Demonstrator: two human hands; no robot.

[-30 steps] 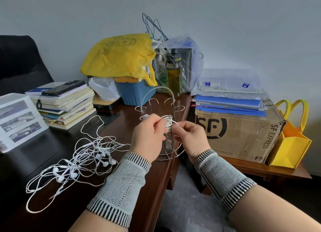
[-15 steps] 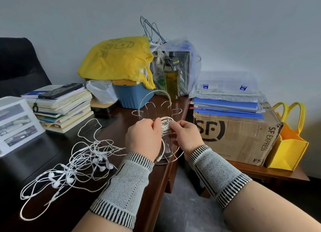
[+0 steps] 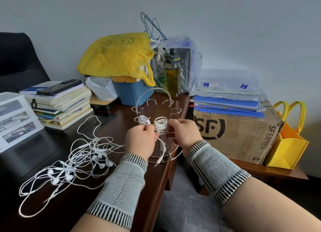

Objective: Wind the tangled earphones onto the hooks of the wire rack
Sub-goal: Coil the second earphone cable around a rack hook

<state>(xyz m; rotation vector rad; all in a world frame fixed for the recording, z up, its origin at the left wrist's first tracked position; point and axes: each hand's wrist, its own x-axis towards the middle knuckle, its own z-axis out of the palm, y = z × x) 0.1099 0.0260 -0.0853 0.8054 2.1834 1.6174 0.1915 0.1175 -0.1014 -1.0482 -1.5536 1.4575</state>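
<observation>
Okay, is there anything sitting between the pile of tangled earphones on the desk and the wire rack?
Nothing visible blocks the way. The tangled earphones lie on bare dark desk left of the wire rack, with only the left hand between them, pinching a cord at the rack. The books sit farther back.

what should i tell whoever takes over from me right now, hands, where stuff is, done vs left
Left hand: pinching the free end of the cord being wound; its plug hangs by the rack's base ring.
Right hand: fingers curled on the wire rack, steadying it near the table edge.
Done: one cord coil wound on a front hook; another small bundle sits on the hook to its left.
Left: tuck in the loose tail, then untangle the pile of earphones on the dark table to the left and wind each onto the free hooks.
</observation>
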